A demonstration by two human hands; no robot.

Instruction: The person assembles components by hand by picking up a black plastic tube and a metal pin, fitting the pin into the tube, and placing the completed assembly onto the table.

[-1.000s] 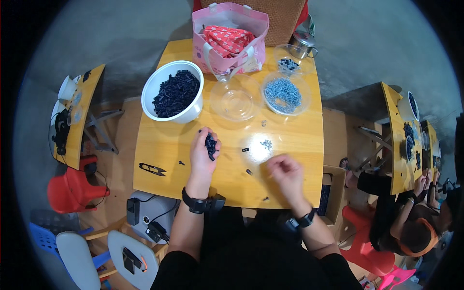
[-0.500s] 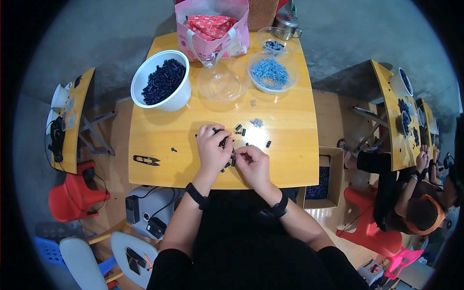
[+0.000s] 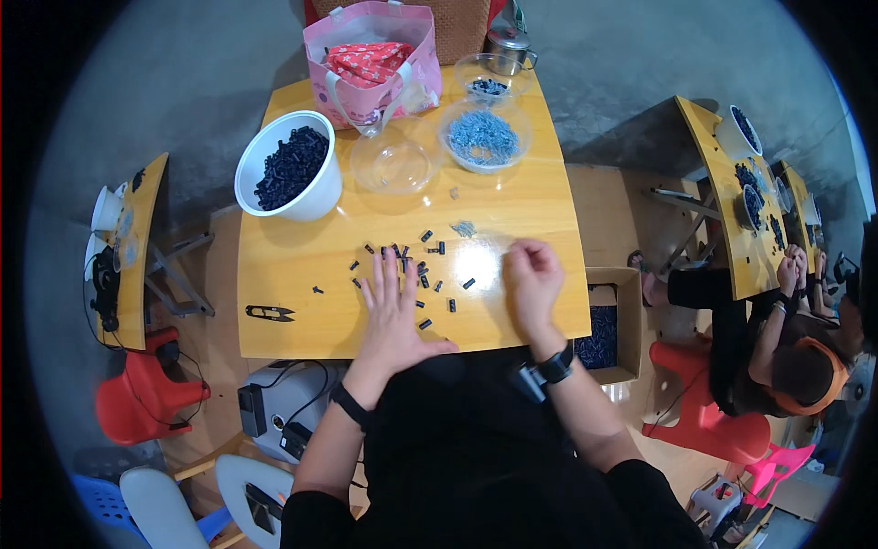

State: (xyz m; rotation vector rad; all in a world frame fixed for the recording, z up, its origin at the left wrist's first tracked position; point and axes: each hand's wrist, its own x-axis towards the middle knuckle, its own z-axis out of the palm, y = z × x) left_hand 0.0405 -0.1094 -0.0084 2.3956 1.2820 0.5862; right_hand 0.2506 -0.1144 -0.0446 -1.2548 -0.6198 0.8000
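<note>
My left hand [image 3: 393, 316] is open, its fingers spread and reaching into a loose scatter of small black plastic pieces [image 3: 452, 305] near the table's front edge. Some of the pieces lie just beyond its fingertips and others to its right. To the right of the scatter, my right hand [image 3: 536, 282] is closed with curled fingers; whatever it may hold is hidden. Beyond the scatter lies a little heap of small shiny metal parts [image 3: 464, 229]. A pair of thread snips [image 3: 269, 313] rests at the left front, apart from both hands.
Toward the back stand a white tub [image 3: 334, 174] of black pieces, a clear empty bowl [image 3: 393, 169], a clear bowl [image 3: 522, 151] of silvery parts and a pink bag [image 3: 402, 87]. A cardboard box [image 3: 628, 316] sits right of the table. Another person [image 3: 805, 366] works farther right.
My hands have parted: the left has unfolded and spread out, the right has moved rightward and curled. The black pieces between them now lie scattered in view. The whole view has shifted slightly.
</note>
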